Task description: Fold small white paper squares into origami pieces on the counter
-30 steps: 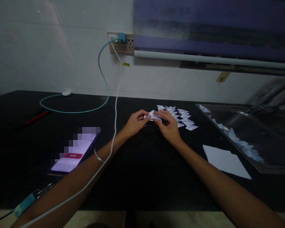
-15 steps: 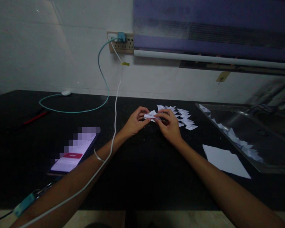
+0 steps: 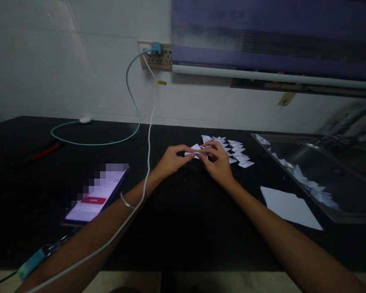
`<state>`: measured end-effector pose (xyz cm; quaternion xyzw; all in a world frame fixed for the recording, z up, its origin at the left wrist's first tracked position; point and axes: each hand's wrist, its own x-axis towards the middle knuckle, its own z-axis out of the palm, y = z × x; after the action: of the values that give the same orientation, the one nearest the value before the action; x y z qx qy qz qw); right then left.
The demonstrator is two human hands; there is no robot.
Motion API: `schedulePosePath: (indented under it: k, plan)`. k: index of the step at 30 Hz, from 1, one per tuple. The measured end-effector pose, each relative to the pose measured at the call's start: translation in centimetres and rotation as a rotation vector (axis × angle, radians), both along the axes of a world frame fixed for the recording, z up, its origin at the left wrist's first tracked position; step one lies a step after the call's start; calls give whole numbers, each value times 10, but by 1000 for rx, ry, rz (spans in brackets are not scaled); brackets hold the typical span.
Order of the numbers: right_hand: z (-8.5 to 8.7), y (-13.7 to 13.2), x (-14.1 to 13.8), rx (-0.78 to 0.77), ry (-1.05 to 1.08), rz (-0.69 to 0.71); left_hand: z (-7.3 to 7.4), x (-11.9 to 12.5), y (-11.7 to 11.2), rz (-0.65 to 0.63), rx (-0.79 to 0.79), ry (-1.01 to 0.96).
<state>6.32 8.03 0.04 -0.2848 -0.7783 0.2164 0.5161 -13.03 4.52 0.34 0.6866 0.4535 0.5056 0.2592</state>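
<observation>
Between my two hands is a folded piece of white paper (image 3: 196, 147), with a pointed flap standing up at its middle. My left hand (image 3: 173, 159) pinches its left side between thumb and fingers. From the other side, the thumb and fingers of my right hand (image 3: 217, 160) close on the paper, hiding part of it. Just behind my right hand, several folded white paper pieces (image 3: 239, 153) lie in overlapping rows on the black countertop (image 3: 183, 228).
Flat white sheets (image 3: 289, 206) lie right of my right forearm. More folded papers (image 3: 303, 179) line the rim of a steel sink (image 3: 347, 191). A lit phone (image 3: 93, 199) rests at left. A white cable (image 3: 148, 150) hangs across my left forearm from a wall socket (image 3: 160, 59).
The fingers of my left hand have shifted right and flattened onto the paper, closer to my right hand. The paper's near edge is pinched at the middle now. The rest looks the same.
</observation>
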Motion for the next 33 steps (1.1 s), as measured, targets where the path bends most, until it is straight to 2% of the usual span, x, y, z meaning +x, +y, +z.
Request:
schedulePosePath:
  k: [10,15,19,22,26,33]
  plan:
    - [1,-1,-1,-25,23,8,-2,-1,1,-16,68,27]
    - [-3,4,-2,-132,79,10,0,0,0,37,99,28]
    - [-4,4,-4,-323,115,146,-2,1,1,69,65,27]
    - [-1,0,-5,-459,115,191,-4,0,2,91,70,34]
    - [1,-2,-5,-482,138,173,-2,-2,1,41,113,7]
    - [1,1,-3,-527,180,148,4,-1,-1,16,31,-60]
